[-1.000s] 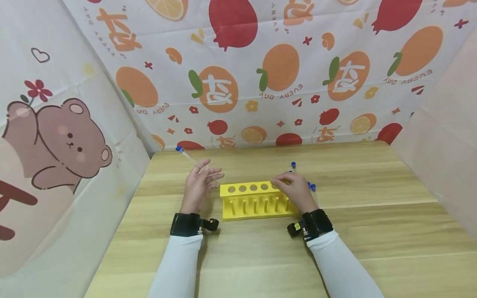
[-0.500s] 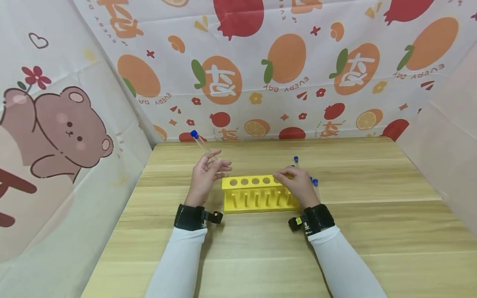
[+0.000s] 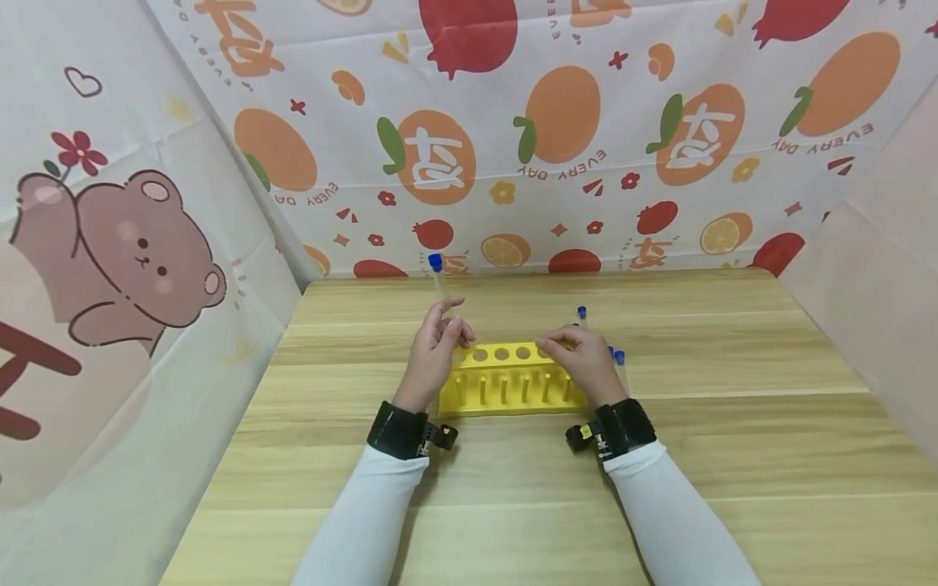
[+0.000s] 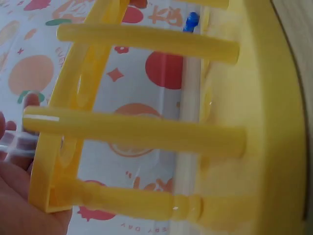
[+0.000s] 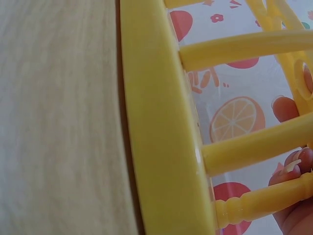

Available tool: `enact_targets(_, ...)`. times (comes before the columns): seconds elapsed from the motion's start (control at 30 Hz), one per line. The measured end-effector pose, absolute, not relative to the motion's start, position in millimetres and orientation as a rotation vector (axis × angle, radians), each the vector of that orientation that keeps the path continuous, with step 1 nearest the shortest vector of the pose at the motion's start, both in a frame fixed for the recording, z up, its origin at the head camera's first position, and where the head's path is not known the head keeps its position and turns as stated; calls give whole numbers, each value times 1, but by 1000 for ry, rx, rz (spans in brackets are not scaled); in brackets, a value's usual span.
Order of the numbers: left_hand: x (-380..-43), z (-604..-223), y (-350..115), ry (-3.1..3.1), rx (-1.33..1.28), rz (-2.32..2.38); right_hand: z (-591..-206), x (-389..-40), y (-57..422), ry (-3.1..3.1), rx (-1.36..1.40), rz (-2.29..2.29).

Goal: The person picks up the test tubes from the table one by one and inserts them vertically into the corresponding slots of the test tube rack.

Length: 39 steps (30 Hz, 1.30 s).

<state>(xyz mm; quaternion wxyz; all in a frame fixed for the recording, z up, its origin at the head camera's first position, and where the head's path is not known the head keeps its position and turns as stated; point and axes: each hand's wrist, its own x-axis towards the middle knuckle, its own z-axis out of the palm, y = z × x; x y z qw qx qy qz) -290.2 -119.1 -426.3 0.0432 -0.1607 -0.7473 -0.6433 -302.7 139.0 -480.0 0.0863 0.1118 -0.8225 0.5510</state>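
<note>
A yellow test tube rack [image 3: 506, 408] stands upright, with a row of round holes along its top and pegs below. My left hand [image 3: 431, 358] pinches a clear test tube [image 3: 440, 283] over the rack's left end. Its blue cap [image 3: 436, 261] points up and away. In the left wrist view, the fingers and part of the clear tube [image 4: 18, 142] show beside the rack's end hole; the tube's lower end is hidden. My right hand [image 3: 586, 370] grips the rack's top bar at the right end, and in the right wrist view its fingertips [image 5: 286, 108] appear behind the pegs.
Several more blue-capped tubes [image 3: 620, 358] lie on the wooden table [image 3: 733, 423] behind and right of the rack, partly hidden by my right hand. Fruit-print cloth [image 3: 557, 179] hangs at the table's back edge. A bear-print cloth [image 3: 146, 252] covers the left side.
My left hand has moved right, from beside the rack to over its left end. The tube has swung from leaning left to nearly upright. My right hand keeps its hold on the rack.
</note>
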Motion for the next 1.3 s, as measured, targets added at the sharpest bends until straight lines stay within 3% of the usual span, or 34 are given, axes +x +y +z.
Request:
enact_targets(0.3,-276,-426,-104,-2317,-438,-1748,-480,-303,140,-2460,326,1670)
enact_targets(1.3,-274,-427,-111,-2325,-448,-1809,-482,-299,137,-2421,270,1704)
